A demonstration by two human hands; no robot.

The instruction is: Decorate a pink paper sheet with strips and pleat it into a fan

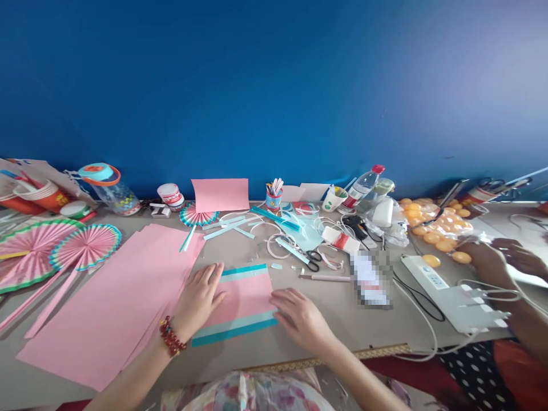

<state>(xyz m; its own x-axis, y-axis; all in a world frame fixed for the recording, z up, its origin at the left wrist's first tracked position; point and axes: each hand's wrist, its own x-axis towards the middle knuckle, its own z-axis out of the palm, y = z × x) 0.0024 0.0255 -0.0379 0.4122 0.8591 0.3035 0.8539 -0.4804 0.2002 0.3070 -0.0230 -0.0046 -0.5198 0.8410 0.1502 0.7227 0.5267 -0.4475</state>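
Observation:
A small pink sheet point(246, 297) with teal and pale blue strips along its far and near edges lies on the table in front of me. My left hand point(197, 298), with a red bead bracelet at the wrist, rests flat on the sheet's left side, fingers stretched out. My right hand point(299, 317) lies palm down at the sheet's right edge, fingers touching the paper. Neither hand grips anything.
A stack of large pink paper point(107, 308) lies left of me, with folded paper fans point(83, 246) beyond. Scissors point(311, 260), paper strips, cups and a bottle point(362, 185) crowd the middle. Another person's hands point(507, 257) work at the right by orange balls point(440, 228) and a power strip point(449, 291).

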